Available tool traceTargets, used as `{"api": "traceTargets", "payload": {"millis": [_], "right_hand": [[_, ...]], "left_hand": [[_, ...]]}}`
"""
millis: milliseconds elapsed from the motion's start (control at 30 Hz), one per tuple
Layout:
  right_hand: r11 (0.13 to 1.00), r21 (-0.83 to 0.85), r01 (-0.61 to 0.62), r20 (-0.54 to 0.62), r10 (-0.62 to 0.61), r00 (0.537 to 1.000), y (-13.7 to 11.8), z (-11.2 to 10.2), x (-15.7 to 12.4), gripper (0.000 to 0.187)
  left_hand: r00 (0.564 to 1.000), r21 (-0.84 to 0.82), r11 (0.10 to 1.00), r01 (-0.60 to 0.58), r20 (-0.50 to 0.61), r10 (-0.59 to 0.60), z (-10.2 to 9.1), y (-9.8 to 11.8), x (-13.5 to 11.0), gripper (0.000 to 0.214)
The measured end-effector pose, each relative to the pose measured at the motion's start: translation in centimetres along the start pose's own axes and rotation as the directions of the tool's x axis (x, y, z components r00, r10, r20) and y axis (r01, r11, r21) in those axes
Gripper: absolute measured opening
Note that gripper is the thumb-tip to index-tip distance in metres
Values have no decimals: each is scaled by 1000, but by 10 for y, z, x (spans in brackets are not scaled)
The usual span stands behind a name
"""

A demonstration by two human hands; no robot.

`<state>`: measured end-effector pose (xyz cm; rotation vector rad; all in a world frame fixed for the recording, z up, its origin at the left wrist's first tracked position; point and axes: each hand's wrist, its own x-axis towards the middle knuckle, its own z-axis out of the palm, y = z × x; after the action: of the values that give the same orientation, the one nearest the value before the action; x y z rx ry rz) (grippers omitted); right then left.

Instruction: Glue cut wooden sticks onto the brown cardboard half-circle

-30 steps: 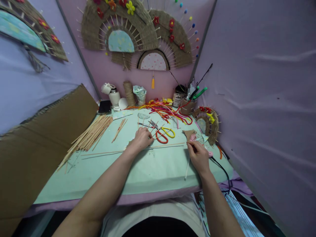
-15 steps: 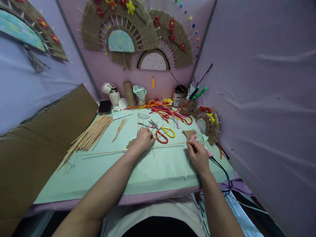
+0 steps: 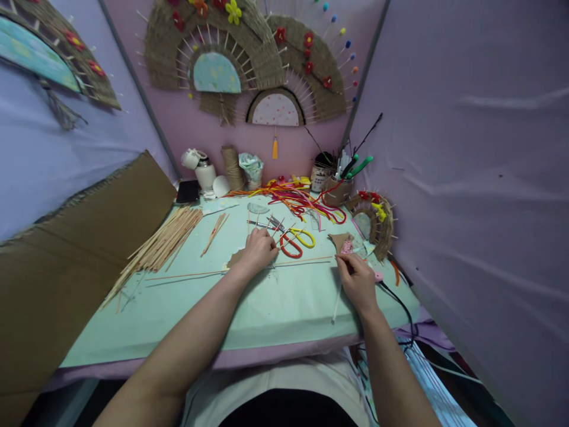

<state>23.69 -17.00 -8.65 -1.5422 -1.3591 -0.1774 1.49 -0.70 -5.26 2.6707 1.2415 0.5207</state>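
My left hand [image 3: 258, 252] rests in the middle of the table with fingers bent and pressed down on a small brown cardboard piece [image 3: 235, 258]. Thin wooden sticks [image 3: 279, 225] fan out beyond its fingertips. A long thin stick [image 3: 186, 276] lies crosswise, passing by the left wrist toward my right hand [image 3: 357, 276]. Thumb and finger of the right hand are pinched at that stick's right end. Scissors [image 3: 291, 246] with red and yellow handles lie just past the left hand. Beside the right hand shows a pink tool end [image 3: 379, 277] with a black cord, mostly hidden.
A bundle of wooden sticks [image 3: 160, 243] lies left, beside a leaning cardboard sheet [image 3: 89, 237]. Coloured pipe cleaners [image 3: 293, 198], a twine spool [image 3: 232, 168] and a pen holder [image 3: 338, 191] stand behind. A small decorated woven fan [image 3: 381, 228] is at right. A pale rod [image 3: 336, 305] lies near the front.
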Motion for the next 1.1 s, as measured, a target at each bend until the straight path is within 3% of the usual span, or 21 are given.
{"api": "traceTargets", "payload": {"millis": [233, 467, 1100], "right_hand": [[1000, -3, 4, -9, -4, 1000, 1, 0, 0, 14], [1000, 5, 3, -1, -3, 1000, 1, 0, 0, 14], [999, 30, -42, 17, 41, 999, 1, 0, 0, 17]], "left_hand": [[999, -38, 999, -35, -23, 34, 0, -1, 1, 18], [989, -95, 984, -148, 6, 149, -2, 2, -5, 18], [980, -107, 982, -154, 113, 166, -9, 3, -5, 20]]}}
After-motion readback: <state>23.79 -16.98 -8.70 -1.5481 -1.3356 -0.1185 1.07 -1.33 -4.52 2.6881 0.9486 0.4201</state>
